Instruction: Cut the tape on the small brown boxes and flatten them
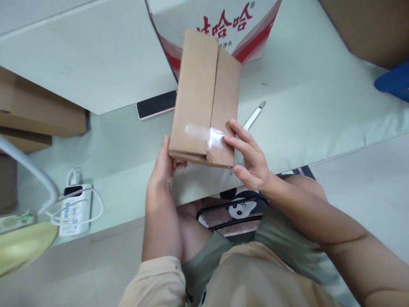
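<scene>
A brown cardboard box [194, 94] is tilted up above the table, its lid seam running lengthwise. Clear shiny tape [216, 139] crosses the seam near the end closest to me. My left hand [166, 164] is closed around the lower left corner, with the thumb along the side and fingertips curled underneath. At the right, my right hand [251, 160] has its fingers apart. Two fingertips rest on the box beside the tape, and the thumb is by the lower right corner. A silver utility knife [254, 116] lies on the table just beyond this hand.
A white and red carton [204, 13] stands behind the box. A dark-faced phone [157, 105] lies left of it. A white power strip [75, 211] with cables and a lamp [25, 247] are at lower left. A blue object [393, 83] sits at far right.
</scene>
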